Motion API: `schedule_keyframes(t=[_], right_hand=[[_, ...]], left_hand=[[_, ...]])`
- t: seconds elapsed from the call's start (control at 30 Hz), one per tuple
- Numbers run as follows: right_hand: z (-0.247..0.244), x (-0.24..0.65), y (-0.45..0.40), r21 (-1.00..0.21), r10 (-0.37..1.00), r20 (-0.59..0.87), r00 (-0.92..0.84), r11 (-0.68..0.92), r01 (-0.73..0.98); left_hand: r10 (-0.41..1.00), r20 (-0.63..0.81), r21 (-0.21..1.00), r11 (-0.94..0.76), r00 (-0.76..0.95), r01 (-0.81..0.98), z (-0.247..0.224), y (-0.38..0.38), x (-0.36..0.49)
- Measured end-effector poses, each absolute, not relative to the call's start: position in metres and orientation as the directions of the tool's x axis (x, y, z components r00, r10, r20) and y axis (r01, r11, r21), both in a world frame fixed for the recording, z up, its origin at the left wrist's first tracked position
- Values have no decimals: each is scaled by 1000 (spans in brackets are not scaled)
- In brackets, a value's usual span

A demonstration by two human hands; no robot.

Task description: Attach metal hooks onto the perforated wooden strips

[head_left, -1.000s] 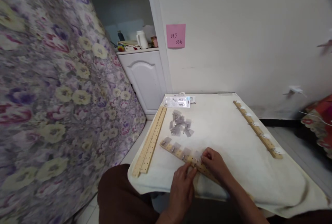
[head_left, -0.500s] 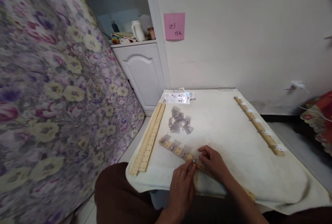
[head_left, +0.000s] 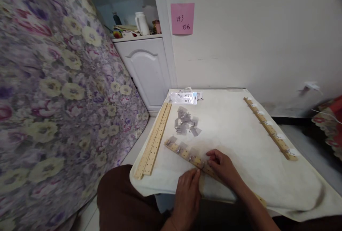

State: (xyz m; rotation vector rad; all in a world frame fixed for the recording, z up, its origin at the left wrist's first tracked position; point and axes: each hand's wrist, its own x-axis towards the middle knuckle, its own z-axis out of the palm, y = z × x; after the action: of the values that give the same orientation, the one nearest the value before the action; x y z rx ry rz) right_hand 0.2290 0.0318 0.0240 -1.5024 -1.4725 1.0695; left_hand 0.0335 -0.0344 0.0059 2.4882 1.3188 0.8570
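Note:
A perforated wooden strip [head_left: 184,153] lies slantwise across the near part of the table. Small metal pieces with clear plastic tags [head_left: 190,158] sit along its left half. My left hand [head_left: 187,192] has its fingers pressed together, with the fingertips against the strip's near edge beside one metal piece [head_left: 203,165]. Over the strip, just right of that piece, my right hand [head_left: 223,168] is curled with thumb and forefinger close together. What it pinches, if anything, is too small to make out. The right forearm covers part of the strip's right half.
Loose tagged metal pieces [head_left: 184,120] lie in a pile beyond the strip. Two bare perforated strips [head_left: 156,140] run along the table's left edge. A fitted strip [head_left: 269,128] lies at the right. Clear packaging [head_left: 182,98] rests at the back, before the wall.
My left fingertips have drawn back slightly from the metal piece toward the strip's near edge. My right hand stays nearly in place over the strip. The view has shifted a little.

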Motion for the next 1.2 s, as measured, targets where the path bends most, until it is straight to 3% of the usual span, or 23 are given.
schedule_keyframes(t=[0.4,1.2], right_hand=[[23,229,33,-923,998,-60,-10,-51,381],[22,229,33,-922,999,-38,-12,-31,385]], left_hand=[[837,323,341,-538,441,771,6,-33,41],[830,328,326,-547,450,771,5,-31,41]])
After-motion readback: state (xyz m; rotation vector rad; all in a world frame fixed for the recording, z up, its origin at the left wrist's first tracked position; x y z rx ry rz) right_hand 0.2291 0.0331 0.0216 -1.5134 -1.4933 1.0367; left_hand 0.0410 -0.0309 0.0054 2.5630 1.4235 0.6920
